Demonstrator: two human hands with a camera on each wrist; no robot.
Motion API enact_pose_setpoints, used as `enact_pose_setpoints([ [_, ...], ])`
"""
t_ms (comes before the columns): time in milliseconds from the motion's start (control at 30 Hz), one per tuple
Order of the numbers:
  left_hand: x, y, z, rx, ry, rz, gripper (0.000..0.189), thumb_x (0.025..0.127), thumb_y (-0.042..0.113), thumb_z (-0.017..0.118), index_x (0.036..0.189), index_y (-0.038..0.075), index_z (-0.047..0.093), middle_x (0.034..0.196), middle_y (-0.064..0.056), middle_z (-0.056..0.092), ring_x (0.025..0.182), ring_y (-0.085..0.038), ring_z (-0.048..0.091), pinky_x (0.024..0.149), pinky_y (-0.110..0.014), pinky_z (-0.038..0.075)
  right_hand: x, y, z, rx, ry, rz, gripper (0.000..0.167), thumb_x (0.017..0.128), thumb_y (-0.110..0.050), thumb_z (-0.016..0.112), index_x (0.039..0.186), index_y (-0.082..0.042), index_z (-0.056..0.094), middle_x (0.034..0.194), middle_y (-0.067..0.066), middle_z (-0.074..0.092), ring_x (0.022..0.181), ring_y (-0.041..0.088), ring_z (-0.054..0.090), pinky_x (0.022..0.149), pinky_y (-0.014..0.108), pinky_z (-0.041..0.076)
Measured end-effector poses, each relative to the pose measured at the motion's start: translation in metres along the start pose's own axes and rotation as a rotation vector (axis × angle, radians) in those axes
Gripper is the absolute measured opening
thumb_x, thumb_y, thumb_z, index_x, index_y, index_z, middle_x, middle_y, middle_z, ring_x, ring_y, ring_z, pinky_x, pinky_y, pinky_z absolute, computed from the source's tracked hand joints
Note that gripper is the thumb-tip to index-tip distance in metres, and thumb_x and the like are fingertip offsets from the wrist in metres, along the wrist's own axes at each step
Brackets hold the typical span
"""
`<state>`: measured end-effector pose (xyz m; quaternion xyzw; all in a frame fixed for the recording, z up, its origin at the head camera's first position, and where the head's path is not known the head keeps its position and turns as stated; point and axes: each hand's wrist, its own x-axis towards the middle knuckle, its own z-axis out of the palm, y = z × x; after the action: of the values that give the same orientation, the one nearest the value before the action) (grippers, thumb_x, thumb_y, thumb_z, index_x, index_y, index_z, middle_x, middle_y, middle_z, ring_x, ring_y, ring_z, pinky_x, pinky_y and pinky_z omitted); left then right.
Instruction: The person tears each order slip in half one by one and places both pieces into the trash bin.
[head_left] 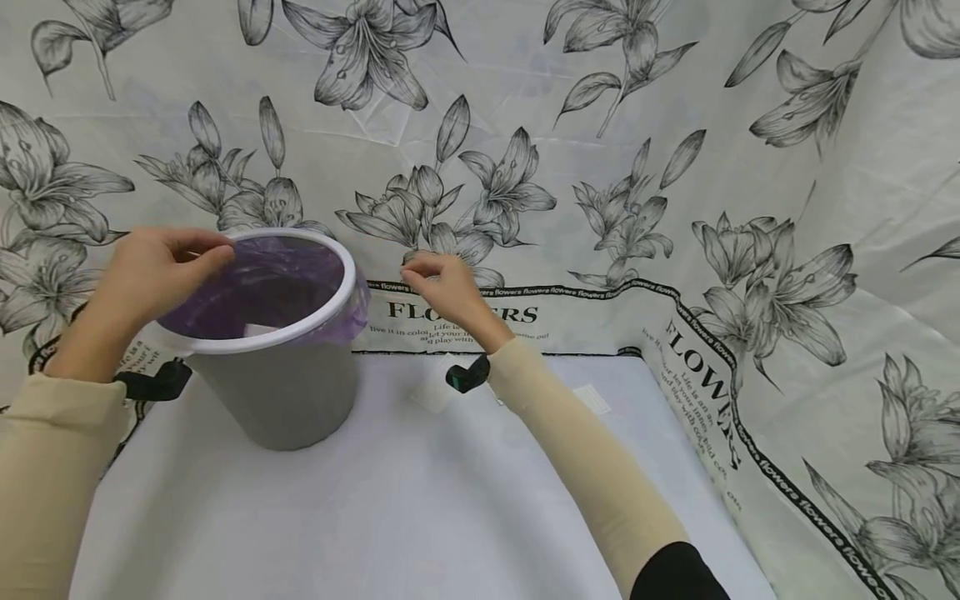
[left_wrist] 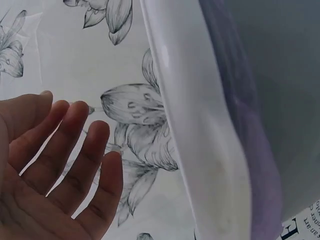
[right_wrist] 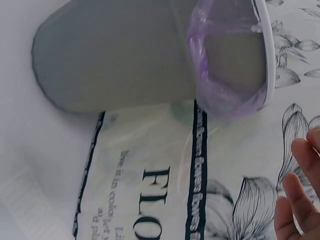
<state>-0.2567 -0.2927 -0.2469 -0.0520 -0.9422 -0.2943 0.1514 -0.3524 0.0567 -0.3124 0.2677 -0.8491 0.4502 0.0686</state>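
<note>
A grey trash can (head_left: 277,400) stands on the left of the table, with a white rim ring (head_left: 347,287) round its top. Purple plastic bag (head_left: 217,292) lines its inside, and the bag's edge (right_wrist: 225,102) hangs out below the ring, bunched and translucent. My left hand (head_left: 161,271) hovers at the left of the rim; the left wrist view shows its loosely bent fingers (left_wrist: 95,145) apart from the ring and holding nothing. To the right of the can, my right hand (head_left: 446,283) is in the air with relaxed fingers (right_wrist: 297,200) and nothing in them.
The white table (head_left: 360,517) carries pale, flat patches (head_left: 592,400) near its back edge. Behind and beside it hangs a flower-printed cloth (head_left: 637,108) with a black lettered border. Inside the can a small whitish patch (head_left: 260,330) shows.
</note>
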Motion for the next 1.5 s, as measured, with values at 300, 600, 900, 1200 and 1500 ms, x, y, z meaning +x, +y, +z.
enact_pose_setpoints([
  [300, -0.003, 0.034, 0.017, -0.012, 0.005, 0.135, 0.045, 0.101, 0.041, 0.064, 0.133, 0.009, 0.068, 0.126, -0.024, 0.070, 0.114, -0.044, 0.068, 0.074, -0.019, 0.053, -0.025, 0.029, -0.028, -0.052, -0.008, 0.059, 0.034, 0.104, -0.029, 0.061, 0.131, -0.010, 0.068, 0.126, 0.007, 0.070, 0.118, 0.024, 0.064, 0.095, 0.044, 0.054],
  [600, -0.013, 0.082, 0.040, -0.118, 0.034, 0.363, 0.038, 0.099, 0.020, 0.071, 0.134, 0.007, 0.067, 0.132, -0.016, 0.069, 0.112, -0.037, 0.070, 0.094, -0.051, 0.056, -0.045, 0.060, -0.037, -0.082, -0.050, 0.105, 0.050, 0.102, -0.033, 0.063, 0.145, -0.009, 0.056, 0.136, 0.012, 0.065, 0.128, 0.031, 0.060, 0.106, 0.051, 0.049],
  [900, -0.015, 0.101, 0.068, -0.175, 0.061, 0.501, 0.039, 0.095, 0.013, 0.074, 0.133, 0.005, 0.066, 0.127, -0.016, 0.071, 0.111, -0.035, 0.071, 0.091, -0.046, 0.059, -0.064, 0.096, -0.024, -0.133, -0.096, 0.155, 0.057, 0.101, -0.036, 0.064, 0.150, -0.010, 0.051, 0.144, 0.016, 0.059, 0.135, 0.034, 0.055, 0.108, 0.054, 0.048],
  [1200, -0.016, 0.104, 0.104, -0.199, 0.015, 0.544, 0.042, 0.093, 0.013, 0.076, 0.131, -0.001, 0.065, 0.128, -0.018, 0.070, 0.110, -0.035, 0.070, 0.087, -0.045, 0.061, -0.079, 0.130, -0.001, -0.143, -0.110, 0.201, 0.060, 0.098, -0.035, 0.068, 0.149, -0.009, 0.050, 0.145, 0.017, 0.059, 0.136, 0.040, 0.054, 0.109, 0.054, 0.048],
  [1500, -0.025, 0.094, 0.159, -0.237, -0.084, 0.490, 0.042, 0.095, 0.015, 0.074, 0.132, -0.002, 0.064, 0.130, -0.020, 0.069, 0.113, -0.038, 0.069, 0.085, -0.045, 0.061, -0.097, 0.155, 0.017, -0.117, -0.079, 0.268, 0.061, 0.095, -0.034, 0.070, 0.148, -0.009, 0.052, 0.144, 0.017, 0.060, 0.136, 0.037, 0.054, 0.110, 0.053, 0.047],
])
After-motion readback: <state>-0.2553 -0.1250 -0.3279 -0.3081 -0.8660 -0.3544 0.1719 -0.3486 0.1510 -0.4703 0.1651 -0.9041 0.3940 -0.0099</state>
